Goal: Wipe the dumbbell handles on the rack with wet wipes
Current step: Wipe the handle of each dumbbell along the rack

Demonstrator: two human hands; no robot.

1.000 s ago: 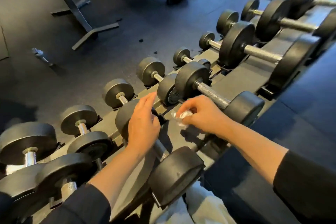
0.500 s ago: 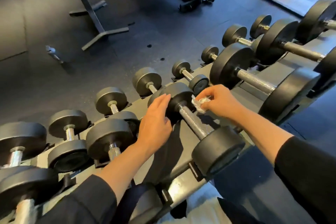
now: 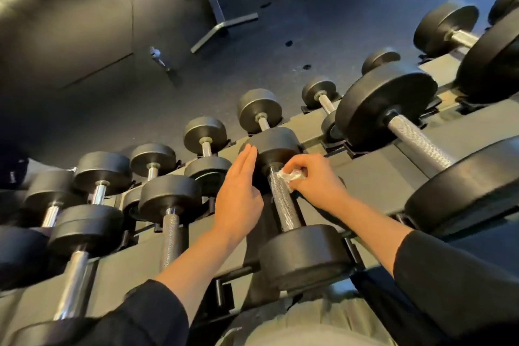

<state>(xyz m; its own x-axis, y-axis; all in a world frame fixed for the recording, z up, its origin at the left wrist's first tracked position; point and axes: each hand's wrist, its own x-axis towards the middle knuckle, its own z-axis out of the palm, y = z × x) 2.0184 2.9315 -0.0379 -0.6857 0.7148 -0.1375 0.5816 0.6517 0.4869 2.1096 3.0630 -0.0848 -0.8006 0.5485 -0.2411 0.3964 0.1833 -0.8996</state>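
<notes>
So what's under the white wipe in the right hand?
The wet wipe sits against the far end of a knurled dumbbell handle, pinched by the right hand. Handle metal directly beneath it is covered. The left hand lies flat beside that dumbbell's far head.

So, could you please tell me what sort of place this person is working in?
Most likely a gym's free-weights area. A sloped rack holds rows of black dumbbells with knurled metal handles, the floor is dark rubber matting, and a metal equipment stand rests on it.
</notes>
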